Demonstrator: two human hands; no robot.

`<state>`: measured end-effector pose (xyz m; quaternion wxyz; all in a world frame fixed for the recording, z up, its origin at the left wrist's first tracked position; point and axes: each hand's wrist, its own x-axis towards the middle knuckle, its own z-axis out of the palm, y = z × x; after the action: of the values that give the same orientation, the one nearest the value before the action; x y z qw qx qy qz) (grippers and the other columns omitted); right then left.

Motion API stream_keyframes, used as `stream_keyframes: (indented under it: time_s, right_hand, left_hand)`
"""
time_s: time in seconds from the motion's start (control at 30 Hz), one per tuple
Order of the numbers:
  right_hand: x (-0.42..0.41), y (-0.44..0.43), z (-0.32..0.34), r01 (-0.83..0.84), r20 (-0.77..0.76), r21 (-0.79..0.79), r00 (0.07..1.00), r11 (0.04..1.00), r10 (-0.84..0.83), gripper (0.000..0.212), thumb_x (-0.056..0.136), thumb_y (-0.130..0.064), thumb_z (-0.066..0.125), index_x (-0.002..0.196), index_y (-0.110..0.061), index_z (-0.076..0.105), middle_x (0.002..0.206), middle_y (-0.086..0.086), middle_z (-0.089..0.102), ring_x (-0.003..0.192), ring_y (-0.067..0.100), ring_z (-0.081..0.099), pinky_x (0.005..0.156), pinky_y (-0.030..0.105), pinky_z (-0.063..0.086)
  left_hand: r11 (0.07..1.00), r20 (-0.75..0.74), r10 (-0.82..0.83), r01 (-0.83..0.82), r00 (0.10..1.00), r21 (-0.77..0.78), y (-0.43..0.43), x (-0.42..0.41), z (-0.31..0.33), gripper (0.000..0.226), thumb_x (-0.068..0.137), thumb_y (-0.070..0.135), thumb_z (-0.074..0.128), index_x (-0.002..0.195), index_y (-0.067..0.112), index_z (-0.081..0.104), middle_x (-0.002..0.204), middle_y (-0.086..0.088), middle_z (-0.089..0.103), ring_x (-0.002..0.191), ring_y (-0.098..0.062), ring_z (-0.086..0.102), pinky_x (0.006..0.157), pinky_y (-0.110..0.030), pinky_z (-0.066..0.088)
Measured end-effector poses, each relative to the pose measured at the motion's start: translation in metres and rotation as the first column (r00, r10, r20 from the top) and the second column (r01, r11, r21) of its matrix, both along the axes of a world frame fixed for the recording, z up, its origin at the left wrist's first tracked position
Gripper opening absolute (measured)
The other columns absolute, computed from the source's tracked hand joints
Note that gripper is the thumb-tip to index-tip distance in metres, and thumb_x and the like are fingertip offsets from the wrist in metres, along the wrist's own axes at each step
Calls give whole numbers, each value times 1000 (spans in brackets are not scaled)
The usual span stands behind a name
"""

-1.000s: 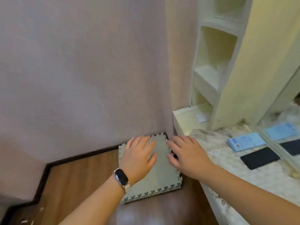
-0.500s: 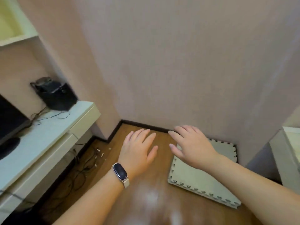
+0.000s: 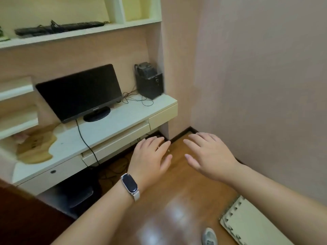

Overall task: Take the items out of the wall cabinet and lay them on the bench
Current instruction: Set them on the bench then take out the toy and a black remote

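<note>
My left hand (image 3: 150, 156), with a smart band on its wrist, and my right hand (image 3: 207, 154) hover side by side over the wooden floor, fingers straight and spread, holding nothing. A cream wall shelf unit (image 3: 81, 33) hangs at the upper left; on it lie a black keyboard (image 3: 83, 25) and another dark flat object (image 3: 30, 31). Below it runs the white desk (image 3: 123, 114). A pale foam puzzle mat (image 3: 251, 225) lies on the floor at the lower right, apart from both hands.
On the desk stand a black monitor (image 3: 79, 92), a black speaker (image 3: 149, 80) with loose cables, and a beige cloth (image 3: 35, 145) at the left. Cables and a dark box (image 3: 77, 193) sit under the desk. A pink wall (image 3: 256, 76) closes the right side.
The view has swung left from the foam mat and the right-hand cabinet to the desk and wall shelf. Both hands lifted off the mat and stay flat and empty.
</note>
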<state>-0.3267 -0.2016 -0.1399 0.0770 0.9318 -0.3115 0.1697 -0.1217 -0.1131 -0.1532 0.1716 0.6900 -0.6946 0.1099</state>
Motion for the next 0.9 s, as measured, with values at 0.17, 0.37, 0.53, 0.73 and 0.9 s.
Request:
stream_keyframes:
  time_s: [0.17, 0.37, 0.53, 0.73, 0.9]
  right_hand:
    - [38, -57, 2, -98, 6, -11, 995, 995, 98, 47, 92, -47, 43, 124, -17, 61, 122, 5, 64, 114, 28, 57, 97, 42, 46]
    - [53, -146, 16, -140, 19, -20, 990, 990, 140, 45, 92, -48, 45, 122, -19, 62, 120, 4, 65, 112, 27, 58, 97, 40, 45]
    - [54, -229, 29, -162, 51, -59, 985, 985, 165, 45, 90, -47, 45, 114, -15, 65, 113, 7, 67, 105, 30, 59, 91, 42, 47]
    - [67, -299, 34, -205, 88, -65, 974, 977, 210, 48, 89, -46, 44, 119, -13, 64, 115, 8, 66, 107, 32, 59, 90, 43, 48]
    - [88, -337, 37, -226, 108, -85, 966, 970, 234, 48, 88, -46, 46, 118, -13, 65, 115, 9, 67, 107, 33, 60, 90, 43, 49]
  left_hand:
    - [996, 36, 86, -86, 996, -21, -39, 27, 10, 43, 92, 43, 47, 128, 23, 60, 127, 2, 61, 119, -19, 52, 102, -38, 37]
    - [987, 43, 155, -152, 987, -49, -121, 31, 26, 42, 91, 43, 48, 125, 23, 61, 125, 1, 62, 118, -20, 52, 101, -38, 38]
    - [975, 41, 214, -210, 976, -74, -192, 26, 42, 43, 91, 45, 44, 124, 23, 62, 128, 0, 61, 120, -22, 53, 103, -41, 39]
    - [967, 51, 249, -245, 967, -67, -242, 30, 51, 44, 90, 45, 44, 123, 22, 62, 127, -2, 63, 118, -26, 55, 100, -48, 45]
    - [962, 63, 263, -257, 963, -91, -278, 57, 57, 43, 91, 45, 46, 123, 22, 63, 127, -2, 62, 119, -26, 54, 100, -45, 43]
